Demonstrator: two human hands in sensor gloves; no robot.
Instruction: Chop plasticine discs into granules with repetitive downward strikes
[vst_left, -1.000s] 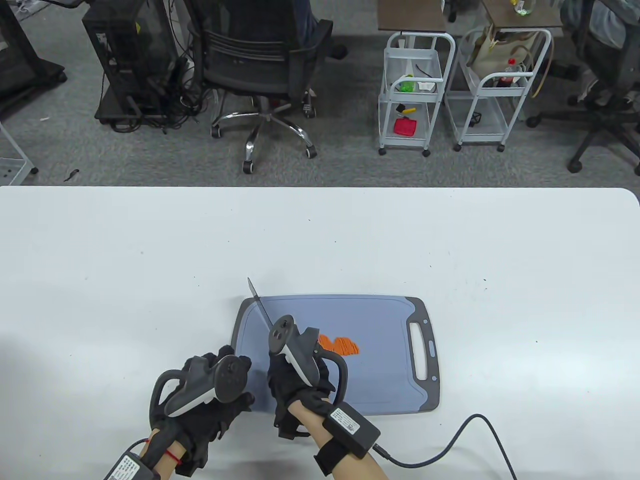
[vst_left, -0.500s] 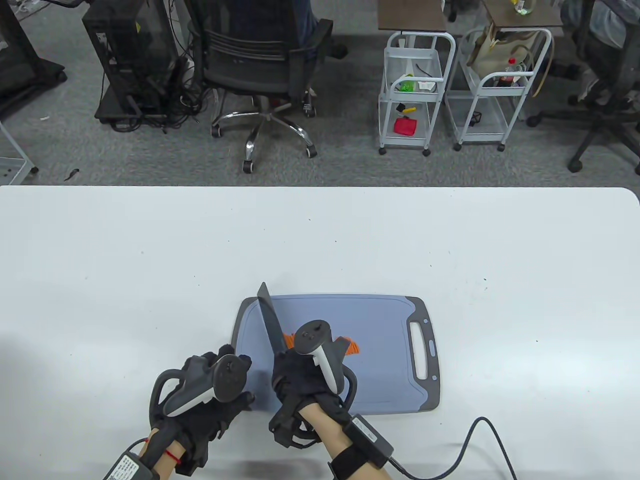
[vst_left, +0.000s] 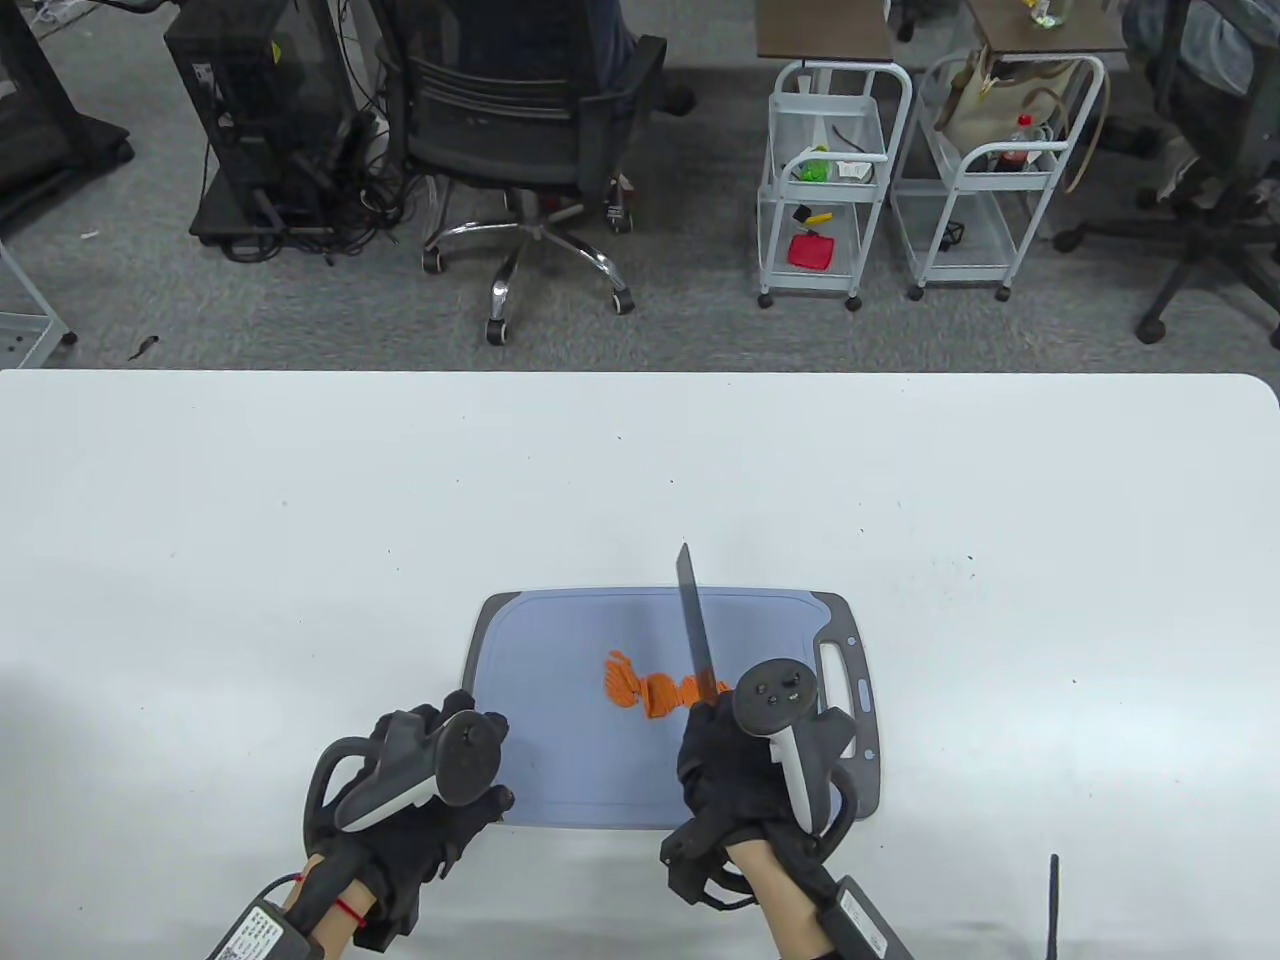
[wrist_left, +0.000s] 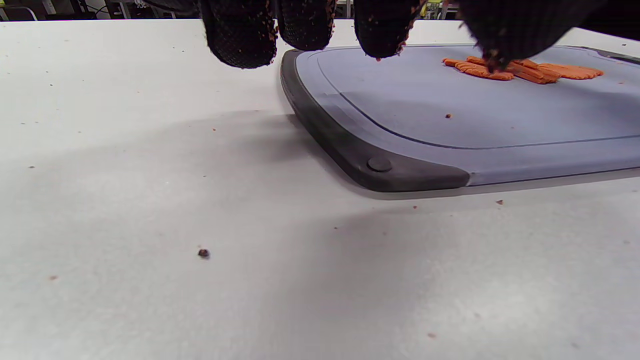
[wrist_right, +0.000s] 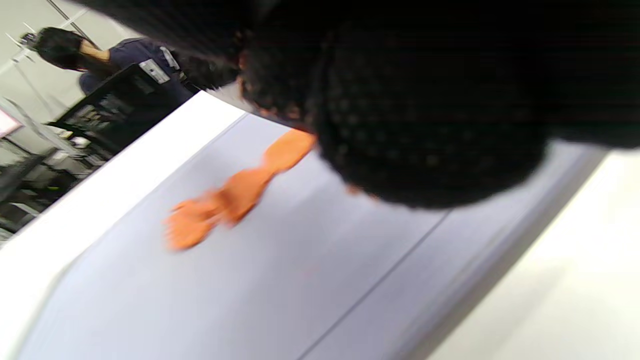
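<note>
Flattened orange plasticine (vst_left: 645, 686) lies in a row of sliced discs near the middle of the blue-grey cutting board (vst_left: 570, 760). It also shows in the left wrist view (wrist_left: 520, 70) and, blurred, in the right wrist view (wrist_right: 235, 192). My right hand (vst_left: 735, 760) grips the handle of a dark knife (vst_left: 695, 630), blade pointing away, over the right end of the plasticine. My left hand (vst_left: 440, 800) rests at the board's front left corner (wrist_left: 380, 170), its fingertips (wrist_left: 240, 40) hanging just above the table and board edge, holding nothing.
The board's handle slot (vst_left: 838, 700) is at its right end, beside my right hand. A black cable end (vst_left: 1052, 900) shows at the table's front right. Small crumbs (wrist_left: 203, 253) dot the white table (vst_left: 300, 520). Chairs and carts stand beyond the far edge.
My right hand has carried the knife from the board's left side to the right end of the plasticine. The plasticine now shows uncovered. My left hand has stayed put.
</note>
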